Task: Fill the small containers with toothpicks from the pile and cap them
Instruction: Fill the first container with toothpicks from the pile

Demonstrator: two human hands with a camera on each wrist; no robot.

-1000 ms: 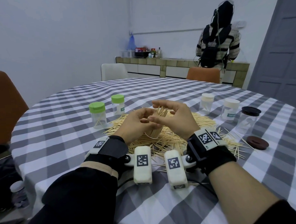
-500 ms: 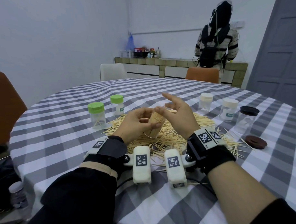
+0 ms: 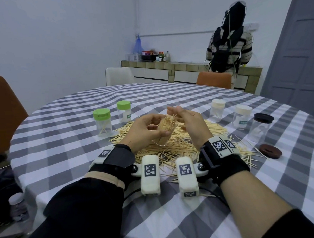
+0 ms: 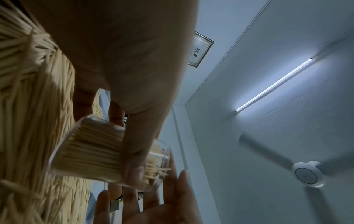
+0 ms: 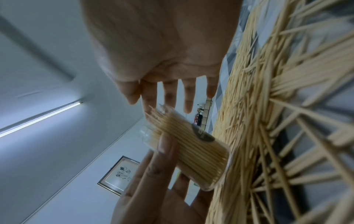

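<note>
Left hand (image 3: 144, 131) clamped round clear container (image 3: 164, 134), centre of head view, held tilted above toothpick pile (image 3: 180, 144) on worktop (image 3: 64, 140); container packed full, tips bristling past rim; right hand (image 3: 186, 123) fingers apart, straight, at container mouth, holding nothing. Judged step: levelling toothpicks before capping. Advice: tap protruding tips flush with flat fingers; keep container near upright so none slide out; seat cap only once rim clear. Brown lid (image 3: 270, 151) lies loose, lower right; whether it fits this container, cannot tell.
</note>
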